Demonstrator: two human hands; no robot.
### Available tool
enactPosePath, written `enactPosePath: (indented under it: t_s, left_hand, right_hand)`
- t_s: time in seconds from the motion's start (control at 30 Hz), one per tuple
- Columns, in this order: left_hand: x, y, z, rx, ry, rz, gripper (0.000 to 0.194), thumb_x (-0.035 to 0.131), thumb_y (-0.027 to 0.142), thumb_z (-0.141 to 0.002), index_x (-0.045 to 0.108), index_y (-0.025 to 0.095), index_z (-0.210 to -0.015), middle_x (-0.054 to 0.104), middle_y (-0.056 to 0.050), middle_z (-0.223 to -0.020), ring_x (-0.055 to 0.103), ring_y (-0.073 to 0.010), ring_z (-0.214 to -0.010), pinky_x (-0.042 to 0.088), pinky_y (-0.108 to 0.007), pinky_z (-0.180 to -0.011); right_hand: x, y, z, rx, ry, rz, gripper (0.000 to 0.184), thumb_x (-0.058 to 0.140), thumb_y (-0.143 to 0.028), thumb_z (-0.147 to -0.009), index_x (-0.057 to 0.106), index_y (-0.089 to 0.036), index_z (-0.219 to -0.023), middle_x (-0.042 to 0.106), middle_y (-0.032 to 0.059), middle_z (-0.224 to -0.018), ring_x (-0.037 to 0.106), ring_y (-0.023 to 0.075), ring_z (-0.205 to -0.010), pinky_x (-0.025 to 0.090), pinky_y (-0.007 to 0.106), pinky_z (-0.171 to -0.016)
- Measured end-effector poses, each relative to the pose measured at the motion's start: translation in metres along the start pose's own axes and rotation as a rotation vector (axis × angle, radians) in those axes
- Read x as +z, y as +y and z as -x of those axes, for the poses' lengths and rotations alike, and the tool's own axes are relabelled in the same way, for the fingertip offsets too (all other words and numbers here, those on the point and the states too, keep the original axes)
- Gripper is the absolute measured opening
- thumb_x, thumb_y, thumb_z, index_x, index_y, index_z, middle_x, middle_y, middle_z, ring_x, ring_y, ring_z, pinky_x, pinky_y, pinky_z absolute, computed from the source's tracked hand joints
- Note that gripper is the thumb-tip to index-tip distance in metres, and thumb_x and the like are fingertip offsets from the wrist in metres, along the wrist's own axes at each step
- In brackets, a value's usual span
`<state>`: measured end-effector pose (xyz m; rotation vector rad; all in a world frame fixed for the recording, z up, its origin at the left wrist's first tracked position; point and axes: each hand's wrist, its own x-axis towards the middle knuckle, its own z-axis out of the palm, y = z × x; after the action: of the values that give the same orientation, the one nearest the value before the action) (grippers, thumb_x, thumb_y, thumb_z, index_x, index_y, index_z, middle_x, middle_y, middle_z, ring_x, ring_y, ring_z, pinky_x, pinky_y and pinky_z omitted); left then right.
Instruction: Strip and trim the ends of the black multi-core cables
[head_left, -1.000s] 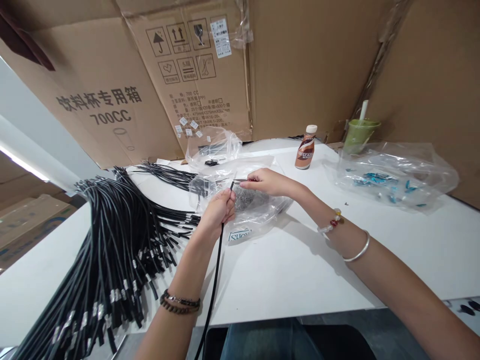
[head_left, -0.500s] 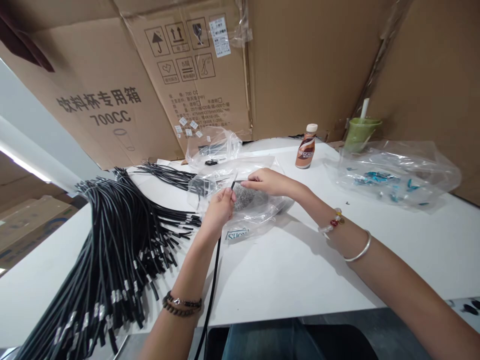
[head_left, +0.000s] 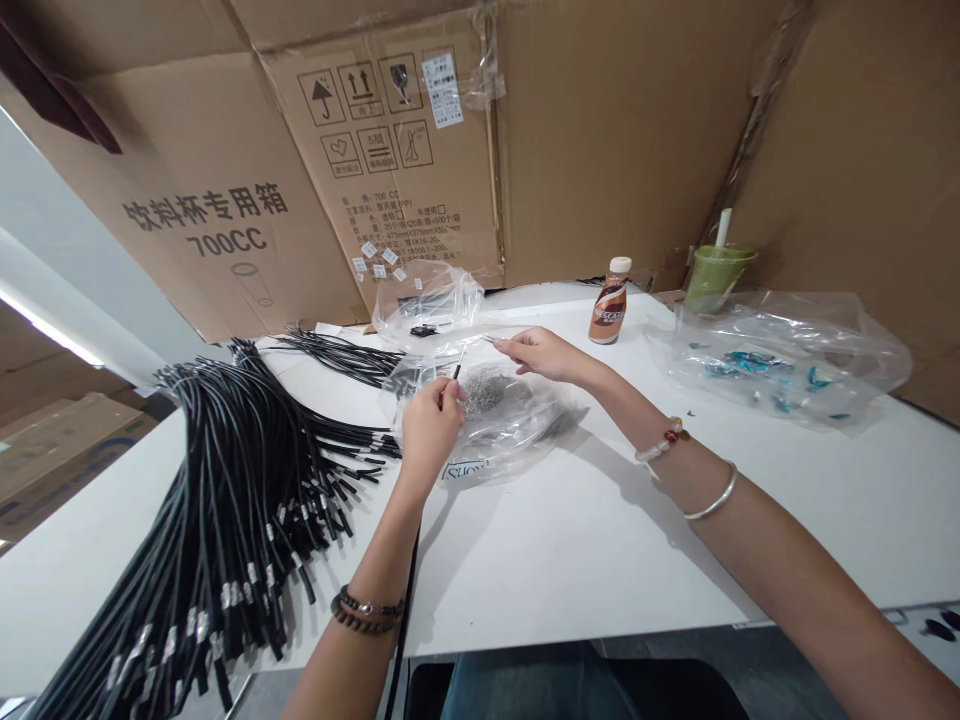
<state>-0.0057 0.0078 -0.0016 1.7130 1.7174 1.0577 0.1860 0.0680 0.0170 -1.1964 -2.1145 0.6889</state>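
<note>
My left hand (head_left: pixel 433 422) is closed around a black cable (head_left: pixel 457 370), its thin pale end pointing up and away from me. The rest of this cable hangs down past my forearm and over the table's front edge. To the right, my right hand (head_left: pixel 541 353) pinches a small silvery piece (head_left: pixel 490 340), too small to name, close to the cable's tip but apart from it. Below both hands lies an open clear plastic bag (head_left: pixel 529 425) with a heap of tiny grey metal pieces (head_left: pixel 484 390) in it.
A large bundle of black cables (head_left: pixel 217 480) covers the table's left side, with more cables (head_left: pixel 341 355) behind. A brown drink bottle (head_left: pixel 608 303), a green cup (head_left: pixel 716 275) and a clear bag with blue bits (head_left: pixel 757 365) stand or lie right. Cardboard boxes (head_left: pixel 615 130) wall the back.
My right hand has moved slightly up and away from the cable end, which it was touching. My left hand has lowered a little to the left, so the cable's pale tip shows.
</note>
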Motion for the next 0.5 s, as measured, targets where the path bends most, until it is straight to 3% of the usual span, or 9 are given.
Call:
enactPosePath:
  t_s: [0.17, 0.3, 0.5]
  left_hand:
    - [-0.002, 0.005, 0.005, 0.038, 0.080, -0.063, 0.021, 0.056, 0.032, -0.093, 0.064, 0.015, -0.084, 0.062, 0.003, -0.066, 0.059, -0.0128, -0.063, 0.051, -0.032, -0.070]
    - [-0.003, 0.004, 0.004, 0.026, 0.082, -0.047, 0.020, 0.055, 0.031, -0.094, 0.065, 0.015, -0.088, 0.065, 0.002, -0.067, 0.061, -0.0130, -0.063, 0.052, -0.032, -0.069]
    - [-0.002, 0.003, 0.003, 0.016, 0.083, -0.023, 0.023, 0.054, 0.034, -0.094, 0.066, 0.015, -0.089, 0.065, 0.002, -0.066, 0.061, -0.0128, -0.061, 0.052, -0.031, -0.067]
  right_hand:
    - [-0.005, -0.006, 0.006, -0.057, 0.010, 0.000, 0.051, 0.041, -0.060, -0.091, 0.032, -0.021, -0.061, 0.032, -0.0048, -0.057, 0.031, 0.0100, -0.055, 0.025, 0.027, -0.055]
    - [0.009, -0.017, 0.008, -0.113, -0.030, 0.031, 0.047, 0.054, -0.055, -0.086, 0.038, -0.019, -0.060, 0.038, -0.0047, -0.058, 0.032, 0.0097, -0.056, 0.023, 0.027, -0.055]
    - [0.030, -0.016, 0.008, -0.115, 0.028, 0.071, 0.044, 0.051, -0.050, -0.090, 0.039, -0.019, -0.061, 0.042, -0.0040, -0.057, 0.033, 0.0099, -0.055, 0.022, 0.027, -0.056]
